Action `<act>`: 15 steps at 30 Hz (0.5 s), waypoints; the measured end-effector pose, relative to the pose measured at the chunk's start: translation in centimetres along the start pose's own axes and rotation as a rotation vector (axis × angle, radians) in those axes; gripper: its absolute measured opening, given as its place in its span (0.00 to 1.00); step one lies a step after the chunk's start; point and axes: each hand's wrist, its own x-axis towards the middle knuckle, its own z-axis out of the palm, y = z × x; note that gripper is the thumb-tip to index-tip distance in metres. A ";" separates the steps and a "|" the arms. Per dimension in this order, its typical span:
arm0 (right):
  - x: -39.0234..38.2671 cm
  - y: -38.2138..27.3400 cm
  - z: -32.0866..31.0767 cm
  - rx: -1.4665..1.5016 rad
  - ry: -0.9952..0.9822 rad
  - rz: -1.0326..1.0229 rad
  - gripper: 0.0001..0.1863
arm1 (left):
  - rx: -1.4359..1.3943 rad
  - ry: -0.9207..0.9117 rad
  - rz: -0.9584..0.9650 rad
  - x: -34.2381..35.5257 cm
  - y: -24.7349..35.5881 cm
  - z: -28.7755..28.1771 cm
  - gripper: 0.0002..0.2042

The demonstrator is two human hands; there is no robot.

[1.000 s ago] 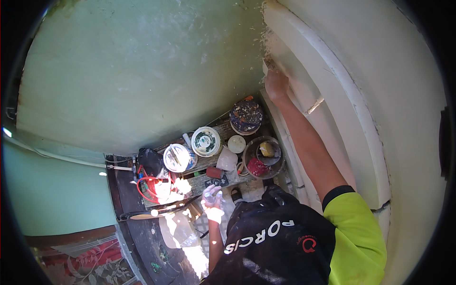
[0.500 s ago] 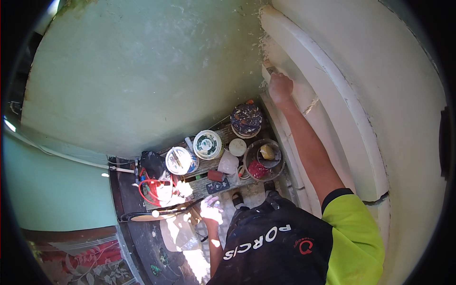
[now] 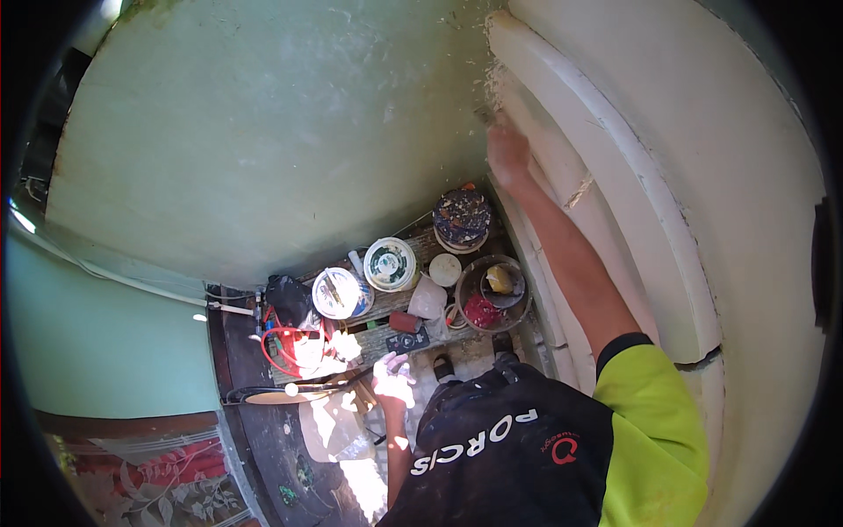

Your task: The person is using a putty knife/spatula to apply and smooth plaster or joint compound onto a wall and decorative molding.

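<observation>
High in the corner, my right hand (image 3: 508,156) is closed around a small flat tool (image 3: 486,115). Motion blurs the tool, so I cannot tell its exact kind. Its end meets the seam between the green wall (image 3: 263,132) and the cream curved moulding (image 3: 606,132). Flaky, rough patches run along that seam above the hand. Low at the centre, my left hand (image 3: 392,379) hangs in bright sunlight, fingers loosely apart with nothing seen in them. It is nearest to a dark patterned flat piece (image 3: 407,340) on the planks.
Below stands a plank bench (image 3: 373,338) with paint buckets (image 3: 390,264), a paint-spattered dark bucket (image 3: 462,220), a round basin (image 3: 518,312) holding a yellow sponge-like lump (image 3: 500,279), a reddish block (image 3: 405,321) and a red hose (image 3: 274,351). A pale pipe (image 3: 114,277) runs along the left wall.
My right hand has shifted slightly left and down along the corner seam with the tool, and it now looks blurred. My left hand has barely moved.
</observation>
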 end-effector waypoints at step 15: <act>1.8 2.9 2.1 0.082 0.041 0.168 0.10 | -0.036 0.051 -0.092 0.7 -1.9 -0.7 0.23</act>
